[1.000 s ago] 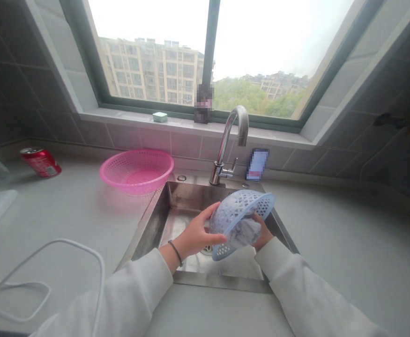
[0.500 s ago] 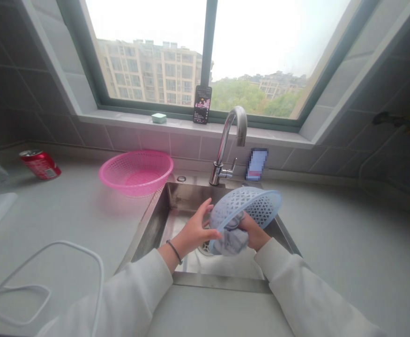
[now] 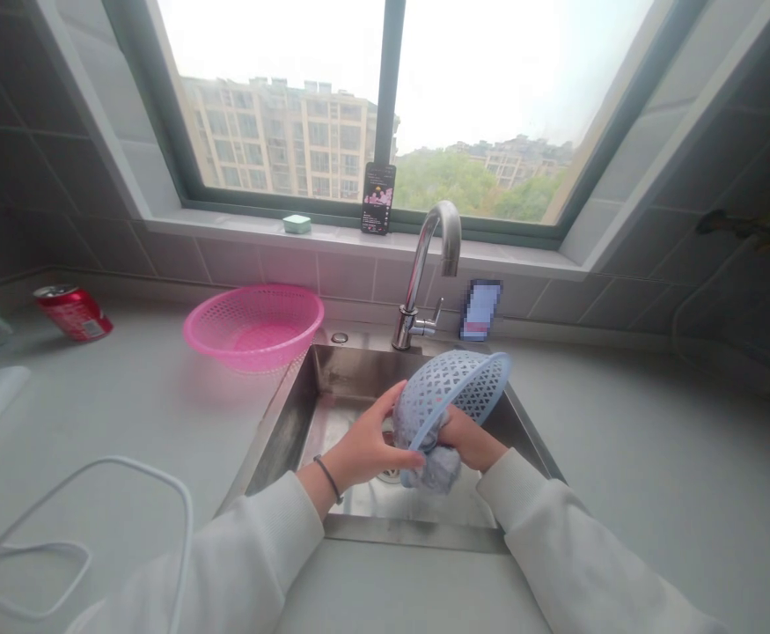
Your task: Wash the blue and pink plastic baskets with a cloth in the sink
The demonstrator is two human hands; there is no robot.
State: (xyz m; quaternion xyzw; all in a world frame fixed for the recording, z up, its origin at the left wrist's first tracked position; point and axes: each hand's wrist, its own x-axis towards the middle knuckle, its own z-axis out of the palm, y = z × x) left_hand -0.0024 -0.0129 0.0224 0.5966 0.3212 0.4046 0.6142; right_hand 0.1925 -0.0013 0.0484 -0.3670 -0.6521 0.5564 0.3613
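Observation:
Over the steel sink [image 3: 292, 414] I hold a light blue perforated basket [image 3: 464, 387], tilted on its side. My left hand [image 3: 364, 445] grips the basket's lower rim, thumb on the outside. My right hand [image 3: 467, 440] is closed on a grey-blue cloth [image 3: 438, 467] and presses it against the basket's rim and inside. Both sleeves are white. A dark band sits on my left wrist.
A curved chrome tap [image 3: 428, 264] stands behind the sink. A pink basket [image 3: 253, 324] sits on the counter to the left, with a red can [image 3: 73, 311] lying farther left. A white cable [image 3: 87, 519] loops at front left. A phone [image 3: 377, 198] leans on the windowsill.
The basket tipped flatter, then back down. My right hand with the cloth moved from inside the basket to its lower rim. My left hand kept its grip.

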